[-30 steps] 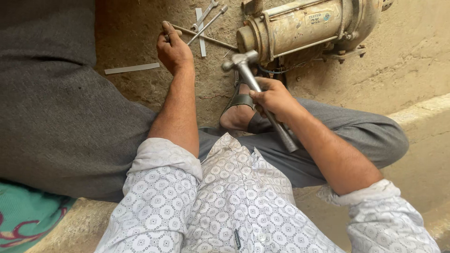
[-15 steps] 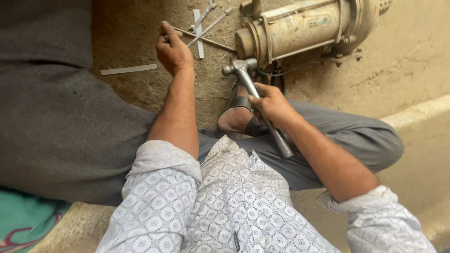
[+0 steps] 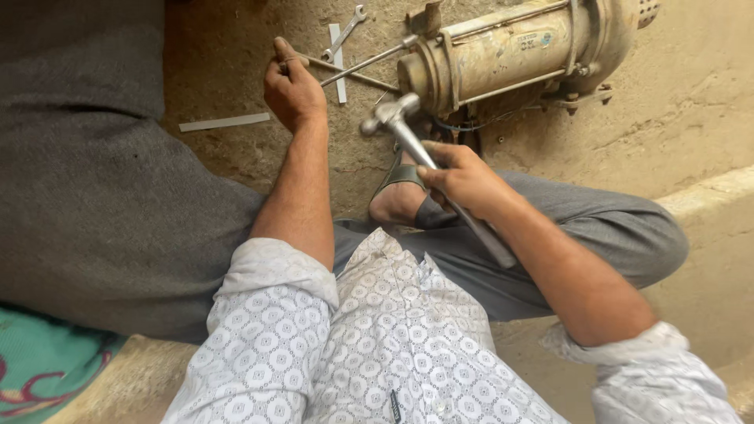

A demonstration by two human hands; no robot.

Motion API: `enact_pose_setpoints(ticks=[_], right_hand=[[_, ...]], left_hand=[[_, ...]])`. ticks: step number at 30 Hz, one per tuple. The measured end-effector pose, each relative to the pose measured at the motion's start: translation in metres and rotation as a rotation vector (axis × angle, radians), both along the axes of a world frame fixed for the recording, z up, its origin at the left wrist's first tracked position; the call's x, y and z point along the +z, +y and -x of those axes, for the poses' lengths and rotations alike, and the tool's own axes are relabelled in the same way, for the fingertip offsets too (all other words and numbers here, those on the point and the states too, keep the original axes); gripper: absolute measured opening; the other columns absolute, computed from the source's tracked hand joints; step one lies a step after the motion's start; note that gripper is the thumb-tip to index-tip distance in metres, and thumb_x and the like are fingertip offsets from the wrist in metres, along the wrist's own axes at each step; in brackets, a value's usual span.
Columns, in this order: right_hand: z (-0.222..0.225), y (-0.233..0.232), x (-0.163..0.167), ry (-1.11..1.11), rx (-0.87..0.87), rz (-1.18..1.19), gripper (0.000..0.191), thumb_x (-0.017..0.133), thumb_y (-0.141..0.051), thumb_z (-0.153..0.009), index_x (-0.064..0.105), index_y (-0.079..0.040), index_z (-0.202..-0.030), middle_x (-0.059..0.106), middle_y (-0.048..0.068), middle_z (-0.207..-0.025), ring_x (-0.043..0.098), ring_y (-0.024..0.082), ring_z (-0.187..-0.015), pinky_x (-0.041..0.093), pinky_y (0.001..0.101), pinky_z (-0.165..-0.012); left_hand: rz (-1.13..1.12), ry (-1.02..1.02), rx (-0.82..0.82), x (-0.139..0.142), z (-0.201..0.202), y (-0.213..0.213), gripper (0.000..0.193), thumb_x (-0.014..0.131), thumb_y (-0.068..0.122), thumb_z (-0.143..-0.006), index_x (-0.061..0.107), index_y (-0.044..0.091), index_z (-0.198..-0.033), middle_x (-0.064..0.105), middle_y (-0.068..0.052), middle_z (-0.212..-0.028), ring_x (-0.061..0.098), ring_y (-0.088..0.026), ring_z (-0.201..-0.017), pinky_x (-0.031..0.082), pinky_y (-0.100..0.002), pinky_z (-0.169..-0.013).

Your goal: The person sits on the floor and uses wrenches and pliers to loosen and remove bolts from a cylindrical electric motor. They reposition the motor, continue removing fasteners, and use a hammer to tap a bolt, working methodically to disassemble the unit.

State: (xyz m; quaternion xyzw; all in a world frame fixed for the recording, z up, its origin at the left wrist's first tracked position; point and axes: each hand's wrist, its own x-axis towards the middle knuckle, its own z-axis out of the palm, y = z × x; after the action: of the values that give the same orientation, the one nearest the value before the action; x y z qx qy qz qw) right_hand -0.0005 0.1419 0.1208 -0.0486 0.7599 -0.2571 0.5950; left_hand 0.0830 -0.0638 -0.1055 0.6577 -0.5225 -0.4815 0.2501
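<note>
Person sits on the concrete floor [image 3: 691, 118] in front of an old electric motor [image 3: 518, 51] lying on its side, end housing toward them. Right hand [image 3: 463, 174] has a full closed grip mid-handle on a hammer [image 3: 424, 157], whose head sits just beside the motor's end face, not clearly touching. Left hand [image 3: 292, 88] is closed around a thin metal rod [image 3: 365, 64] that runs to the same end of the motor. Looks like the drive-out step: rod set as a punch, hammer poised. Next move calls for the rod steady and in line, then a short, square strike. A spanner [image 3: 344, 31] and flat metal strips [image 3: 224, 122] lie nearby; a sandalled foot [image 3: 400, 196] sits close under the hammer.
</note>
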Motion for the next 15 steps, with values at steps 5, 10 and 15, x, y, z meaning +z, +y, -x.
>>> enact_pose_setpoints(ticks=[5, 10, 15], right_hand=[[0.009, 0.007, -0.007, 0.035, 0.028, -0.146, 0.046, 0.064, -0.015, -0.095, 0.060, -0.011, -0.141, 0.064, 0.001, -0.071, 0.054, 0.010, -0.055, 0.046, 0.0273, -0.048], [0.006, 0.000, -0.008, 0.071, -0.103, 0.000, 0.038, 0.062, -0.015, -0.100, 0.064, -0.002, -0.135, 0.058, 0.002, -0.072, 0.054, 0.012, -0.057, 0.044, 0.0281, -0.048], [0.013, 0.009, 0.086, 0.180, -0.162, -0.048, 0.052, 0.063, -0.013, -0.094, 0.057, -0.016, -0.146, 0.066, 0.002, -0.085, 0.061, 0.012, -0.067, 0.051, 0.0271, -0.055]], left_hand=[[-0.085, -0.010, 0.031, 0.002, -0.010, -0.003, 0.063, 0.041, 0.065, -0.097, 0.069, 0.014, -0.075, 0.069, 0.003, -0.070, 0.062, -0.012, -0.057, 0.048, -0.038, -0.052], [-0.053, -0.036, -0.004, 0.002, -0.004, 0.005, 0.067, 0.039, 0.067, -0.099, 0.070, 0.014, -0.072, 0.067, 0.002, -0.071, 0.062, -0.011, -0.058, 0.047, -0.035, -0.052], [-0.130, -0.155, -0.100, -0.012, -0.007, 0.005, 0.063, 0.036, 0.068, -0.098, 0.070, 0.019, -0.077, 0.069, 0.004, -0.071, 0.062, -0.010, -0.057, 0.045, -0.033, -0.051]])
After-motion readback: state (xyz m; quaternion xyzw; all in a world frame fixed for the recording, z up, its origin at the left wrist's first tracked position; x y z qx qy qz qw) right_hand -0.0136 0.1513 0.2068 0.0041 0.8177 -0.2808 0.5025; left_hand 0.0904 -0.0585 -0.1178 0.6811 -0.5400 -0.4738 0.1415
